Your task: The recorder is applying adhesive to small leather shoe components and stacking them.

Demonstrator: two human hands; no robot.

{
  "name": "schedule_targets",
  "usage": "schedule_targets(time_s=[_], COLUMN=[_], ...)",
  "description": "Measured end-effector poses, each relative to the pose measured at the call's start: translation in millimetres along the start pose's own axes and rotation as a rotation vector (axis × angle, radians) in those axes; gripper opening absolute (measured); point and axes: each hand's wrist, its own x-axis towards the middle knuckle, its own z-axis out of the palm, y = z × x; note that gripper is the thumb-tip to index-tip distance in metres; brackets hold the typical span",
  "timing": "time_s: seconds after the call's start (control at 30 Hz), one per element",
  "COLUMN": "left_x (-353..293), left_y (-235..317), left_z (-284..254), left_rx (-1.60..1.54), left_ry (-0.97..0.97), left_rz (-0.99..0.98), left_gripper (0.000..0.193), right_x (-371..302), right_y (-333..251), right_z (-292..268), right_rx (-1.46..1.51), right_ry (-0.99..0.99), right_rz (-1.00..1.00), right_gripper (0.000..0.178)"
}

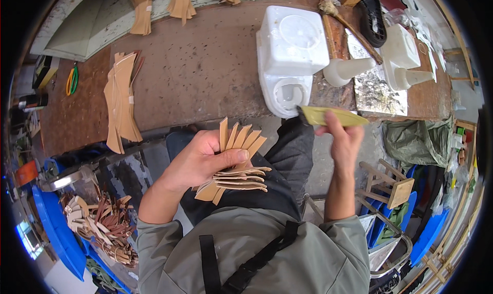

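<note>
Worn brown tabletop [195, 63], speckled with dark stains, spans far side. Left grip [202, 159] clamped on tan strips [250, 139], apparently leather, fanned in steps above lap [282, 186], likely to leave edges exposed. Right grip [343, 138] pinches flat yellow-green tool [316, 115], apparently brush, its dark tip near white plastic container [292, 42], whose open trough [275, 96] faces near side, likely for easy reach. At left, similar strips [122, 104] lie bundled, flared at ends; far right, cone-spouted white bottle [349, 71].
</note>
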Motion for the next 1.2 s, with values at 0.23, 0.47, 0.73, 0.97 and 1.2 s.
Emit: schedule_targets(time_s=[0.23, 0.47, 0.73, 0.97, 1.2], left_x=[-4, -13, -20, -23, -26], left_y=[2, 7, 13, 15, 22], left_z=[10, 18, 34, 44, 49], left_rx=[-0.005, 0.009, 0.042, -0.018, -0.073], left_ry=[-0.018, -0.001, 0.035, 0.051, 0.067], left_rz=[0.01, -0.005, -0.012, -0.006, -0.05], left_gripper=[0.015, 0.016, 0.016, 0.017, 0.016], right_x=[-11, -49, -40, -42, -45], right_y=[-19, -56, -75, -79, -81], right_z=[1, -12, 13, 13, 1], right_rx=[-0.577, -0.069, -0.136, -0.084, -0.014], right_ry=[-0.223, -0.051, -0.293, -0.322, -0.338], right_rz=[-0.719, -0.279, -0.631, -0.703, -0.678], right_gripper=[0.023, 0.013, 0.011, 0.01, 0.011])
